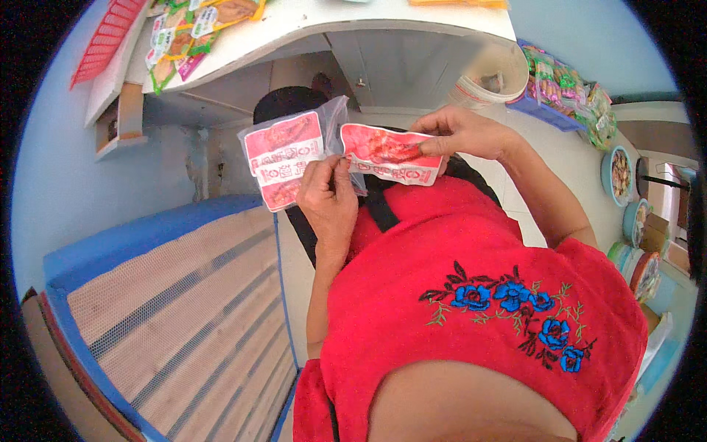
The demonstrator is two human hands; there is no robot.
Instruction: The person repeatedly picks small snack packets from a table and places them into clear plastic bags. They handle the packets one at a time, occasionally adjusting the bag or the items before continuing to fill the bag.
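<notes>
My left hand (330, 203) pinches the edge of a clear plastic bag (335, 119) in front of my lap. Inside the bag lie red and white printed food packets (285, 157). My right hand (464, 132) grips another red and white packet (381, 152) by its right side, thumb on top. That packet's left end meets the bag's opening side, close to my left fingertips; whether it reaches inside cannot be told. Both packets bear writing and a picture of food. The fingers of my right hand behind the packet are mostly hidden.
A white table (353, 10) with colourful snack packets (182, 33) and a red plastic basket (107, 38) stands ahead. To the right are a white bucket (489, 83), a blue crate (544, 113) of packaged snacks and several basins (607, 177). A blue-framed mesh panel (182, 309) stands at left.
</notes>
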